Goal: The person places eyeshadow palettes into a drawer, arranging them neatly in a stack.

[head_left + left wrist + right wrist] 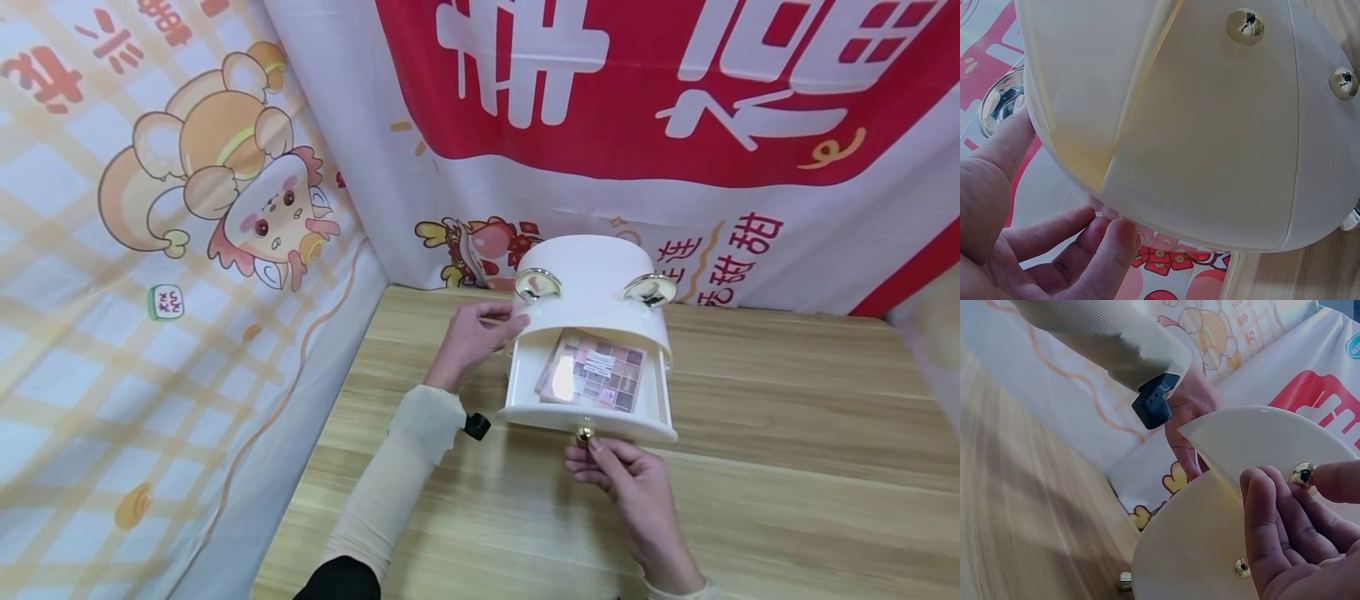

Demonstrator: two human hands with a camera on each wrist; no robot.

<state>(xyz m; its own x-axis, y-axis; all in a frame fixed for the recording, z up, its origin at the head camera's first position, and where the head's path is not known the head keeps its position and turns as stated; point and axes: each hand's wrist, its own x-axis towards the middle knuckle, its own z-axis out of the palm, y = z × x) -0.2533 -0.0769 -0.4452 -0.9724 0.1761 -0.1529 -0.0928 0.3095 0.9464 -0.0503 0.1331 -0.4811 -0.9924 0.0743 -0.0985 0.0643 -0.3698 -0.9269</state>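
1. While the white cosmetic box stands on the wooden table straight ahead of both hands, its bottom drawer juts out toward the person, so the drawer's slide axis runs from the box body back to the right hand.
2. At the near end of that axis, the right hand pinches the small gold knob on the drawer front; thumb and forefinger close narrowly on it, the other fingers loosely curled.
3. Farther away, the left hand lies against the left side of the box body, fingers laid fairly straight on the wall and rim, bracing rather than gripping; the left wrist view shows the fingertips against the curved underside edge.
4. Between the two hands, inside the open drawer, an eyeshadow palette lies flat, slightly skewed, its long side roughly across the slide axis.
5. So the right hand is the nearer one to the drawer front, and I judge any drawer travel goes along the line to or from it.
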